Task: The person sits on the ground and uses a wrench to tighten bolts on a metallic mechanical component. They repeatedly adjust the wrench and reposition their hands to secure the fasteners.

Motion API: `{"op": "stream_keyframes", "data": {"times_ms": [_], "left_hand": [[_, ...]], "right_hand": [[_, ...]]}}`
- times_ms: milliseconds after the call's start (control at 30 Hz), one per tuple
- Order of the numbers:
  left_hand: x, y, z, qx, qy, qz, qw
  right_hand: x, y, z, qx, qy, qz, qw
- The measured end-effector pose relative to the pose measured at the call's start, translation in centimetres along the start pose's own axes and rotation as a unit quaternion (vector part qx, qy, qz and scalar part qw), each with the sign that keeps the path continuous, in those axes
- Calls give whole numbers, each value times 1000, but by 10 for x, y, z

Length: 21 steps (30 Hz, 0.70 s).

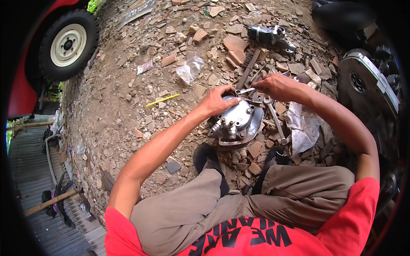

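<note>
A round silver metal housing with bolts and brass-coloured fittings sits on the ground just beyond my feet, joined to a curved metal bracket. My left hand grips the housing's far left edge, thumb on top and fingers curled round the side. My right hand is closed on the right end of a small spanner. The spanner's other end is at the housing's far edge, close to my left fingertips. Whether it sits on a bolt there I cannot make out. A larger combination spanner lies right of the housing.
A whitish rag lies at the right. A wire brush and a black-and-silver mechanical part lie beyond. Broken tile covers the ground, with a plastic bag and yellow stick. A vehicle wheel stands far left; machinery stands right.
</note>
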<state>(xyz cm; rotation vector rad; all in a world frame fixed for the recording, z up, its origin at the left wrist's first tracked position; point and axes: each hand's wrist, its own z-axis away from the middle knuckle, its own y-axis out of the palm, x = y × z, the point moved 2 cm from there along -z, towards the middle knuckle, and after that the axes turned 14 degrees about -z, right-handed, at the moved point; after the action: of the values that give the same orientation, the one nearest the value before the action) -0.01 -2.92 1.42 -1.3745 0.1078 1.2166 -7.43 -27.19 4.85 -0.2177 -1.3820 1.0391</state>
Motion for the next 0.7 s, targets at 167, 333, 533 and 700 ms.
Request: {"op": "stream_keyframes", "data": {"times_ms": [167,333,533,700], "left_hand": [[-2,2,-2,24,-31,17,999],[-10,1,2,-13,-2,-40,999],[-11,0,4,-24,21,-30,999],[-12,-5,6,-3,33,-115,993]], "right_hand": [[-8,-16,-10,22,-94,69,993],[-15,-11,-15,5,-150,91,984],[-20,-4,-13,10,-110,136,985],[2,1,-6,68,-31,35,997]]}}
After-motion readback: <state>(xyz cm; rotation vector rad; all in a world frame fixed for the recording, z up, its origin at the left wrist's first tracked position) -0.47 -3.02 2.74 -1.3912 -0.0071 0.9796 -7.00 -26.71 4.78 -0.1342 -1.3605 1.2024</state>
